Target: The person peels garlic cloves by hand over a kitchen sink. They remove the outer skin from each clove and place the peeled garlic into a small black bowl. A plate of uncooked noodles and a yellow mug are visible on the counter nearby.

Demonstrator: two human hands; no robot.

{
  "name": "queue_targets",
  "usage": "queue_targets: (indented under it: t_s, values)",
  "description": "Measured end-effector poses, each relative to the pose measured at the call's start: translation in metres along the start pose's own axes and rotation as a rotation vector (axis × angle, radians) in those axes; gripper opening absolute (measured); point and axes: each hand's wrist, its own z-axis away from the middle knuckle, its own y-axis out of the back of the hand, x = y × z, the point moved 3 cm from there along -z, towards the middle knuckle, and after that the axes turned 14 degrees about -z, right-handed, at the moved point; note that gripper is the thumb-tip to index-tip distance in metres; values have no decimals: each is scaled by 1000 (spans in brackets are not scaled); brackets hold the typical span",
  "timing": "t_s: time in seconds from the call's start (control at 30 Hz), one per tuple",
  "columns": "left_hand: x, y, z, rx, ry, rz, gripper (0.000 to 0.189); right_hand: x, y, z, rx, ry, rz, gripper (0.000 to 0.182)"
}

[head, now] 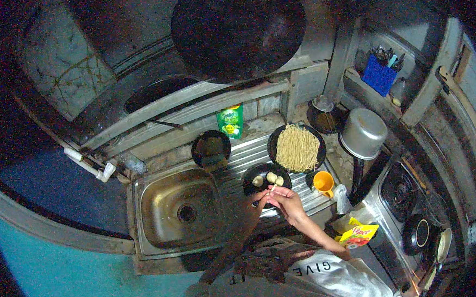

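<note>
My left hand (261, 198) and my right hand (286, 200) meet over the front edge of a dark plate (248, 184). Between their fingertips is a small pale piece (272, 189), too small to name surely. Several pale, rounded pieces, perhaps garlic or shallots, lie on the plate, among them one at the left (258, 181) and one near my fingertips (279, 181). Behind, to the right, a block of dried noodles (297, 147) rests on another dark plate (272, 154). An orange plastic mug (323, 181) stands right of my hands.
The steel sink (156, 219) lies left of the ribbed drainboard (238, 158). A dark bowl (210, 148) and a green Sunlight pouch (231, 122) stand behind. An upturned metal pot (363, 132), a gas stove (395, 188) and a yellow packet (357, 235) are at the right.
</note>
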Motion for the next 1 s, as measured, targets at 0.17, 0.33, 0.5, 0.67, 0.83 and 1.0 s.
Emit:
queue_targets:
  t_s: [0.17, 0.33, 0.5, 0.67, 0.83, 1.0]
  values:
    - [-90, -54, 6, 13, -48, -16, 15, 2, 5, -3, 41, -13, 91, 12]
    - [-10, -7, 1, -11, -89, 7, 11, -3, -1, 3, 85, -35, -10, 13]
    - [-55, -47, 5, 216, -243, 258, 14, 2, -2, 0, 19, -26, -27, 13]
    - [-43, -34, -1, -257, 122, 343, 23, 6, 8, -1, -16, -71, -7, 13]
    - [-52, -35, -3, -493, 282, 425, 28, -4, -8, 9, 34, -96, -57, 12]
    - [-69, -46, 4, -377, 224, 335, 23, -5, -11, 10, 34, -128, -70, 11]
